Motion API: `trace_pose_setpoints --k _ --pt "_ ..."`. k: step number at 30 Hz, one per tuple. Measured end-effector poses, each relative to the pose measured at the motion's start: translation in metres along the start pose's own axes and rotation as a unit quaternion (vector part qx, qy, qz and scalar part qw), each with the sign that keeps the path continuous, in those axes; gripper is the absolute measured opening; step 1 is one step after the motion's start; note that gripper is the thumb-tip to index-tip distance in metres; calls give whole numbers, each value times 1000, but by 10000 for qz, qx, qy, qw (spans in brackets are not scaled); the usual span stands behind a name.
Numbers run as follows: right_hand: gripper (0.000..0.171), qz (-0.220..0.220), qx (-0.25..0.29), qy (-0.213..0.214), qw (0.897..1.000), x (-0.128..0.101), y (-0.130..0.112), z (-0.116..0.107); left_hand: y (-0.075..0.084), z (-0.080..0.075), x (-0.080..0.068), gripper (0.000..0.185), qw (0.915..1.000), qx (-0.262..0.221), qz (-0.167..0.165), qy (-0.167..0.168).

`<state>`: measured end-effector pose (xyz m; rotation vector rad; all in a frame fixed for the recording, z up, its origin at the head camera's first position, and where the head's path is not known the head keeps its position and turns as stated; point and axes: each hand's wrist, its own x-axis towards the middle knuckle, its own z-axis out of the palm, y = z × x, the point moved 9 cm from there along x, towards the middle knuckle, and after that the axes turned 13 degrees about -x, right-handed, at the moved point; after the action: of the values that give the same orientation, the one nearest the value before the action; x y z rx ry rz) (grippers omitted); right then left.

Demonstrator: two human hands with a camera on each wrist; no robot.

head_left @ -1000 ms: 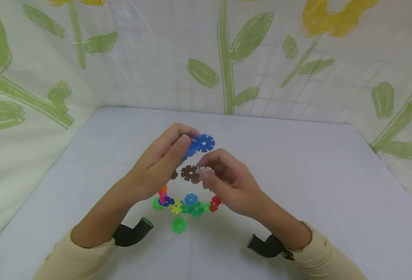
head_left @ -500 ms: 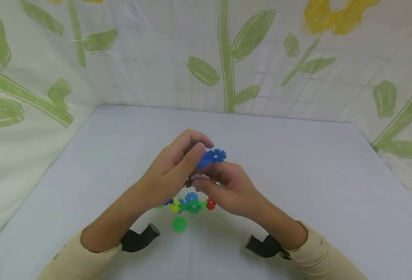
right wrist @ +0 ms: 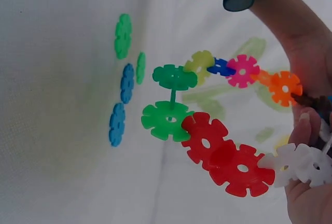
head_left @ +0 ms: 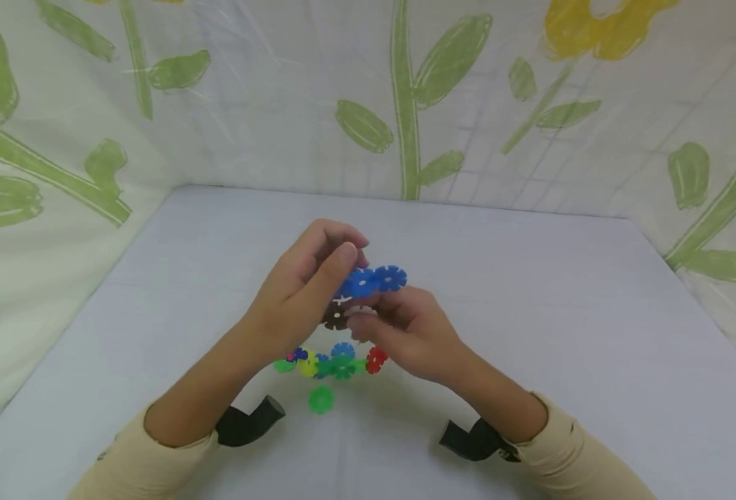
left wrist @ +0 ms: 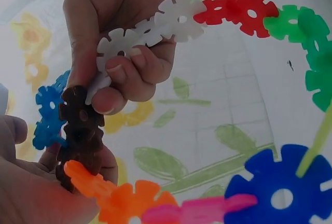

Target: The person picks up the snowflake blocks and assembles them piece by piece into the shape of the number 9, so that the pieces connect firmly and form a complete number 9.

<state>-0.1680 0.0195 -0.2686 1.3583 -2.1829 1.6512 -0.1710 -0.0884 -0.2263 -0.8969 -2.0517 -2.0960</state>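
Note:
My left hand (head_left: pixel 287 298) holds the brown discs (left wrist: pixel 78 112) of a chain of notched plastic interlocking discs, its thumb and fingers curled. My right hand (head_left: pixel 414 333) pinches a white disc (left wrist: pixel 111 47) beside the brown ones. Linked blue discs (head_left: pixel 368 281) stick out past the left fingertips, above the right hand. The chain loops below the hands, through orange discs (left wrist: pixel 137 198), a pink disc (right wrist: pixel 243 71), a dark blue disc (left wrist: pixel 264 177), a yellow disc (right wrist: pixel 197 71), green discs (right wrist: pixel 158 123) and red discs (right wrist: pixel 231 156) to the white ones. The left palm hides part of the brown section.
Loose discs lie on the white table (head_left: pixel 562 333), among them a green disc (head_left: pixel 321 400) near the front and blue discs (right wrist: pixel 117 125). Dark curved mounts (head_left: pixel 252 420) project from both wrists. A white curtain (head_left: pixel 268 125) with painted flowers stands behind the table.
My left hand has shifted right, bringing the blue discs right and down over the right hand. The right hand has moved slightly left. The brown and white discs now show less between the hands.

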Motion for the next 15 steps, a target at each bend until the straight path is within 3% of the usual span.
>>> trace_pose_setpoints --k 7,15 --pt "16 394 391 276 9981 0 2 -15 8 -14 2 24 9988 289 237 326" --pt "22 811 891 668 9905 1 0 -37 18 -26 0 23 9930 1158 -66 -219"
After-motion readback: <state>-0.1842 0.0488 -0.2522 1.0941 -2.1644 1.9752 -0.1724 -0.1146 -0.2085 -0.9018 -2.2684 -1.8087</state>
